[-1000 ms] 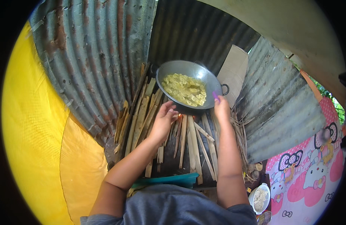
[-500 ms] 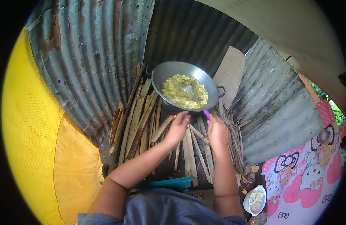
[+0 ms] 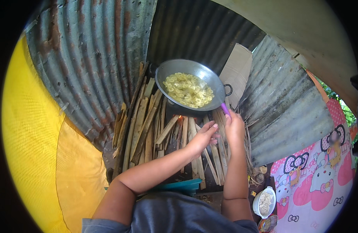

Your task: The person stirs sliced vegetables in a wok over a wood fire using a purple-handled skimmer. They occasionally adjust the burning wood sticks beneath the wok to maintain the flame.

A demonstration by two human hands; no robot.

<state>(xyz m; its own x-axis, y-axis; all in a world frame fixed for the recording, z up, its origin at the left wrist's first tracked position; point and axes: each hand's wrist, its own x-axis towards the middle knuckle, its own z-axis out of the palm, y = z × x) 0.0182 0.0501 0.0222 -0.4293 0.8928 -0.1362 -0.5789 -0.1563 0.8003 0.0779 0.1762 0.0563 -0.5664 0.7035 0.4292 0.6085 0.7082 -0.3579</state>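
"Several hazards can be weighed from here; which is to be put first?"

"Spattering, it is judged; pale yellow slices (image 3: pixel 184 90) are crowded in a wide metal pan (image 3: pixel 210 73) at the upper middle of the frame, in what is taken to be hot oil; if they were stirred too briskly, the right hand (image 3: pixel 235 127) could be splashed; the pan could also be tipped, were its near rim pressed hard by the purple-handled utensil (image 3: pixel 225 109)."

"And the fire?"

"An orange glow (image 3: pixel 181 117) is seen just below the pan, near the frame's centre; the cardboard sheet (image 3: pixel 238 72), propped beside the pan right of upper centre, could be scorched if flames were let spread; the split firewood (image 3: pixel 141 123), left of centre, could be dislodged by a careless knock."

"How are the hands held?"

"The right is closed around the purple handle; the utensil's far end cannot be clearly made out; the left hand (image 3: pixel 206 136) is half open at the centre, its fingers loosely bent, just beside the right wrist; nothing is seen gripped by it; whether the wrist is touched cannot be told."
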